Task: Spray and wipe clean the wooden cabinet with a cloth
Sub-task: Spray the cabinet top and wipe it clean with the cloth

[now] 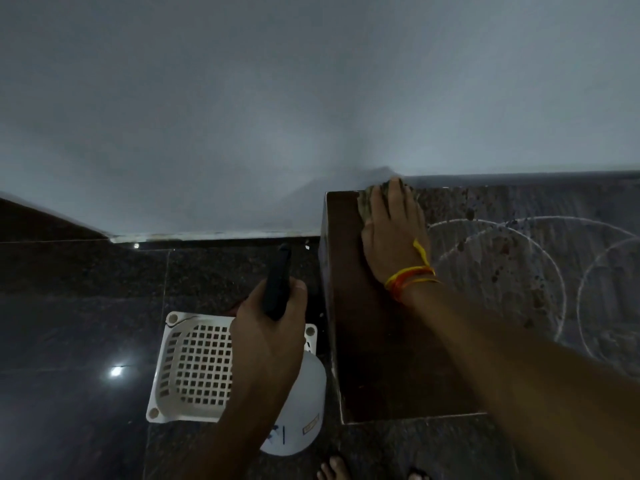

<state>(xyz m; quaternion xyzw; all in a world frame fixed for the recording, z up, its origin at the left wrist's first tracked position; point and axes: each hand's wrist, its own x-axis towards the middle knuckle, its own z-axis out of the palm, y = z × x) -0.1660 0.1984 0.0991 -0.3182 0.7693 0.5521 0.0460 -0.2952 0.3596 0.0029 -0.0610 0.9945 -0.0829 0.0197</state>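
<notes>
Your right hand (393,233) lies flat, fingers straight, pressing the cloth (369,202) onto the far corner of the wooden cabinet (381,341) top, arm stretched forward. Your left hand (268,327) curls around the dark head of the spray bottle (298,403), held above the white basket (194,365).

You have a dark matt wooden cabinet (381,341) beside a glossy speckled stone floor (69,323), where a white perforated plastic basket (194,365) sits left of it.
</notes>
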